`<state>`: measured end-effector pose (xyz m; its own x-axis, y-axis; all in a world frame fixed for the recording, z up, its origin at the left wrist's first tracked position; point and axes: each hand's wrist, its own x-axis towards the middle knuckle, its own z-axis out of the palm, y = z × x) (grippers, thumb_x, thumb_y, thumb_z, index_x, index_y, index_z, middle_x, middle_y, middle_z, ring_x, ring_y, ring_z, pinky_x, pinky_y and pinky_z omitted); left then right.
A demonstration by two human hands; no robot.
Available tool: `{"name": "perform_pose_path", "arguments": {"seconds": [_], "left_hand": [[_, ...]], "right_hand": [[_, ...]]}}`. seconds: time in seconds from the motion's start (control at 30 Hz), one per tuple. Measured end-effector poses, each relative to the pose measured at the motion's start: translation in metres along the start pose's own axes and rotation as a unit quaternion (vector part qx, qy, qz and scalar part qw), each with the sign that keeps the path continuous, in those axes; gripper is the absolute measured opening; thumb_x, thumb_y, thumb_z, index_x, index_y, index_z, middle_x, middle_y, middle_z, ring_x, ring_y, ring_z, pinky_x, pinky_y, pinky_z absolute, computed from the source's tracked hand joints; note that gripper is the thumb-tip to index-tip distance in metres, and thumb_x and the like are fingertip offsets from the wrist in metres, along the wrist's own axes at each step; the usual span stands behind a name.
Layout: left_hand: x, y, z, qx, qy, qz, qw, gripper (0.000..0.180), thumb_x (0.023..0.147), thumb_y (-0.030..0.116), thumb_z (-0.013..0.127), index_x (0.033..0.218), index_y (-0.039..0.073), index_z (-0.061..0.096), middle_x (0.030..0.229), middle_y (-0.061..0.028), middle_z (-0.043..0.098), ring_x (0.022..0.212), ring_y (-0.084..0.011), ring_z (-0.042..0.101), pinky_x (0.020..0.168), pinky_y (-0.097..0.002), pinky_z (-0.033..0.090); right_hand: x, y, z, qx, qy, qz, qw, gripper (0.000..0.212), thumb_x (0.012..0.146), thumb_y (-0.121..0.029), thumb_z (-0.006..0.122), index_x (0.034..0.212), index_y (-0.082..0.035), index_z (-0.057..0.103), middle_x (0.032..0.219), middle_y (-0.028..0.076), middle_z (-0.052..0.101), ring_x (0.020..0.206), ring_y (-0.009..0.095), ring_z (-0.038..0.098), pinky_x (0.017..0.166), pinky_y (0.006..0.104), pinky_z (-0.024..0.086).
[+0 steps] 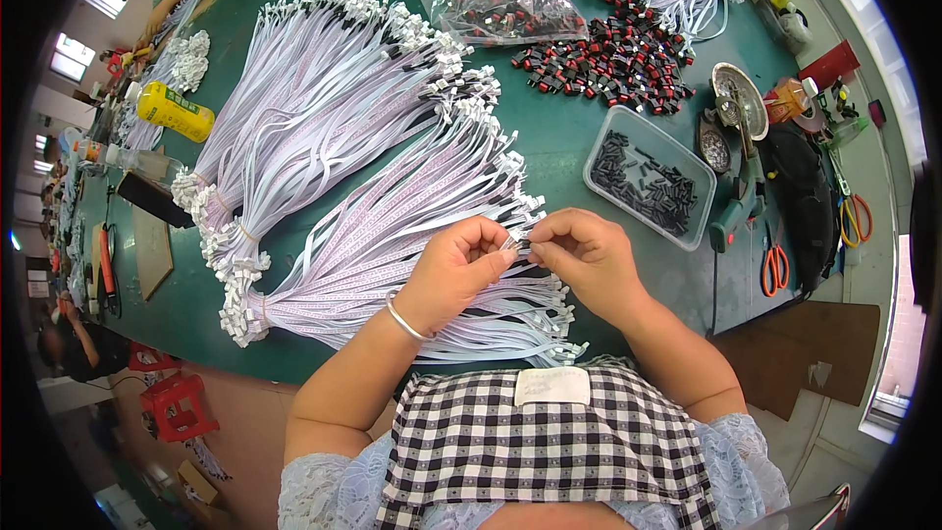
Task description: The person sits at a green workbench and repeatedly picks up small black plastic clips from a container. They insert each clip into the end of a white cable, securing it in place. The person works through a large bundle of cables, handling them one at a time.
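My left hand (459, 270), a bangle on its wrist, pinches the end of a flat white cable (509, 244) between thumb and forefinger. Close beside it, my right hand (587, 257) has thumb and forefinger pressed together at that end; what sits between those fingertips is too small to make out. Both hands are over a fanned bundle of white cables (343, 280), whose small white ends point right. A second tied bundle of cables (314, 103) lies farther off, with black pieces near many of its tips.
Right of my hands, a clear plastic tub (601, 186) holds short black tubes (653, 186). Behind it are a pile of red-and-black switches (613, 64) and a bagful of them (500, 0). Orange-handled scissors (774, 270) and a green-and-black tool (738, 216) lie right; a yellow bottle (172, 111) lies left.
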<state>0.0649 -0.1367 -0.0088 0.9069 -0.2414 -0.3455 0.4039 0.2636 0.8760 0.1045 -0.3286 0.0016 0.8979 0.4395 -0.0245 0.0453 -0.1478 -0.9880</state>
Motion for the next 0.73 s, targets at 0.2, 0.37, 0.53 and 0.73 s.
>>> {"name": "perform_pose_path", "arguments": {"seconds": [0.2, 0.37, 0.53, 0.73], "left_hand": [[-0.0008, 0.0014, -0.0005, 0.012, -0.006, 0.003, 1.0, 0.012, 0.087, 0.008, 0.064, 0.097, 0.005, 0.058, 0.085, 0.0023, 0.058, 0.071, -0.0033, 0.051, 0.065, -0.0175, 0.044], [-0.001, -0.0016, -0.0005, 0.045, -0.004, 0.006, 0.999, 0.012, 0.087, 0.007, 0.064, 0.097, 0.004, 0.058, 0.085, 0.0021, 0.059, 0.073, -0.0037, 0.052, 0.065, -0.0176, 0.044], [-0.0013, -0.0011, -0.0013, 0.071, -0.005, 0.009, 0.997, 0.013, 0.086, 0.006, 0.064, 0.097, 0.004, 0.059, 0.085, 0.0023, 0.059, 0.074, -0.004, 0.053, 0.066, -0.0183, 0.044], [-0.0041, -0.0006, -0.0054, 0.128, -0.036, 0.038, 0.99, 0.014, 0.086, 0.005, 0.064, 0.1, 0.004, 0.059, 0.09, 0.0004, 0.059, 0.081, -0.0067, 0.055, 0.072, -0.0206, 0.045]], "right_hand": [[0.0011, -0.0002, -0.0052, 0.079, -0.038, 0.075, 0.993, 0.008, 0.082, 0.001, 0.062, 0.09, 0.002, 0.062, 0.084, 0.005, 0.063, 0.077, 0.009, 0.063, 0.067, 0.0235, 0.05], [0.0026, -0.0015, -0.0073, 0.074, -0.051, 0.123, 0.988, 0.008, 0.082, 0.001, 0.061, 0.09, 0.001, 0.061, 0.081, 0.003, 0.062, 0.075, 0.007, 0.061, 0.065, 0.0221, 0.049], [0.0019, -0.0039, -0.0048, 0.068, -0.05, 0.105, 0.991, 0.009, 0.081, 0.0, 0.062, 0.09, 0.001, 0.061, 0.078, 0.002, 0.062, 0.072, 0.006, 0.059, 0.062, 0.0205, 0.048], [0.0041, 0.0048, -0.0061, 0.093, -0.063, 0.128, 0.985, 0.011, 0.081, -0.002, 0.063, 0.092, -0.001, 0.061, 0.079, 0.001, 0.062, 0.072, 0.006, 0.059, 0.063, 0.0204, 0.048]]}}
